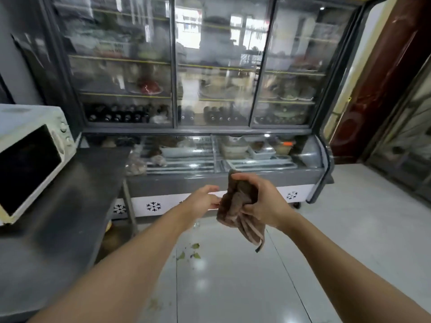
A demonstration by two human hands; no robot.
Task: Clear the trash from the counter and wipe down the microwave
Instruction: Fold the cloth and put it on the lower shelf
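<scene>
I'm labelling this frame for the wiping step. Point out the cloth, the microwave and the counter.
Crumpled brown cloth (235, 201), head view: bunched middle.
White microwave with dark door (28, 166), head view: door glass.
Dark grey counter (77, 201), head view: bare top.

Brown rag (235, 206): soft, matt cloth, creased and limp; microwave (30, 159): cream casing, dull and scuffed, with a dark glossy door; counter (70, 206): dark, smooth, faintly sheened; display fridge (210, 89): reflective glass doors in grey metal frames; floor (349, 229): pale glossy tiles, mirror-bright under the lights; door (382, 78): dark reddish wood, polished.
</scene>
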